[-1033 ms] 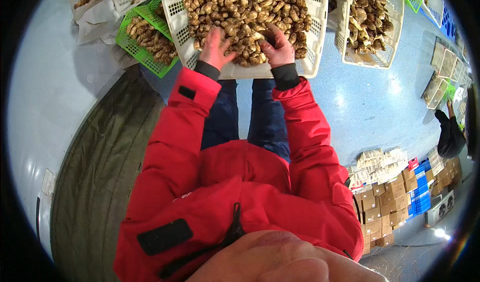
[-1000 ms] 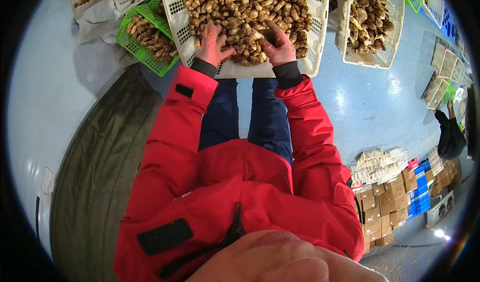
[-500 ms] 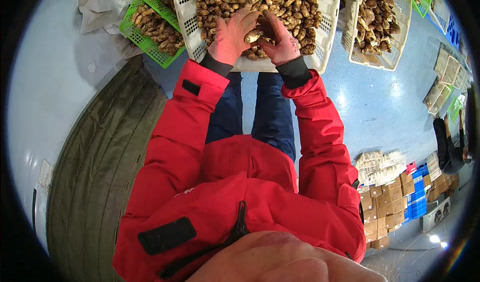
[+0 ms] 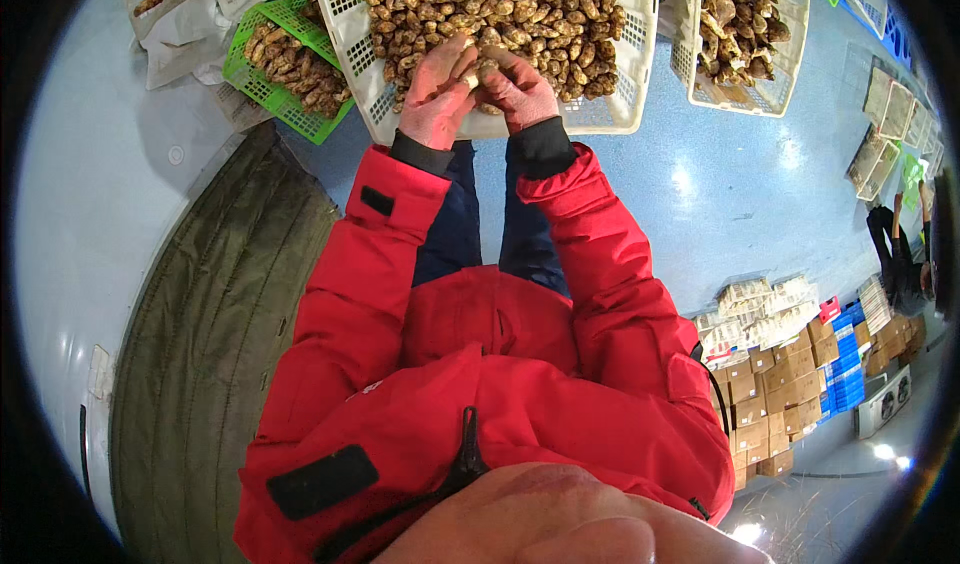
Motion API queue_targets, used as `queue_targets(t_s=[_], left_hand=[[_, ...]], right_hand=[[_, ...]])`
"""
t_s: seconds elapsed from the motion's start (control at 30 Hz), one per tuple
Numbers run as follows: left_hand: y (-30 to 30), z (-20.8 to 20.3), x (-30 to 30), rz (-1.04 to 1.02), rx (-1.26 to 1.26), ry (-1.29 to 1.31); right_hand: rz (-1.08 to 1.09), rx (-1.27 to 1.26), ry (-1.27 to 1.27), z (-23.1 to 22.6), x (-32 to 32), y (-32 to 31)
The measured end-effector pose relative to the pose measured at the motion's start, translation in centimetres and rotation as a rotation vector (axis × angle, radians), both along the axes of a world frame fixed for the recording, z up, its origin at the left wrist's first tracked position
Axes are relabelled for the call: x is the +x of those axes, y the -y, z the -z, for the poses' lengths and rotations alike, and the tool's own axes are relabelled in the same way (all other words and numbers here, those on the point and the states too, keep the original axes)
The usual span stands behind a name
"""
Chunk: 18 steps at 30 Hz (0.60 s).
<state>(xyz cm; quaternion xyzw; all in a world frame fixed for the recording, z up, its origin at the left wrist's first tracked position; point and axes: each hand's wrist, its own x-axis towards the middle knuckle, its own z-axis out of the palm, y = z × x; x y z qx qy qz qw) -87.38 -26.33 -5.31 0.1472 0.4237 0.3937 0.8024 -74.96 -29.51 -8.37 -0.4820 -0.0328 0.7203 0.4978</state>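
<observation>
Both my hands meet over the near edge of a white plastic crate (image 4: 600, 121) heaped with brown, knobbly mushrooms (image 4: 500, 9). My left hand (image 4: 438, 96) is curled closed around one side of a mushroom (image 4: 470, 81), whose pale end shows between the hands. From the other side, my right hand (image 4: 518, 90) pinches it with bent fingers. Much of that mushroom is hidden by my fingers, so its full shape cannot be made out.
A green crate (image 4: 315, 130) of longer mushrooms stands left of the white one. To the right is another white crate (image 4: 790, 89) of mushrooms. A dark quilted cover (image 4: 215, 344) hangs at left. Cardboard boxes (image 4: 775, 404) and a person (image 4: 898, 254) are far right.
Both hands have drawn closer together and shifted left in the picture. The mushroom, held with its length showing before, is now mostly covered by fingers. The whole view has shifted slightly.
</observation>
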Motion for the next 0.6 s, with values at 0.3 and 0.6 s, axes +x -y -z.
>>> queue_targets(t_s=[0.3, 0.6], left_hand=[[-1.7, -1.0, 1.0, 0.008, -0.111, 0.074], [-0.8, 0.3, 0.3, 0.021, 0.038, -0.057]], right_hand=[[-0.062, 0.035, -0.041, 0.9, 0.8, -0.2], [-0.014, 0.06, -0.118, 0.6, -0.4, 0.1]])
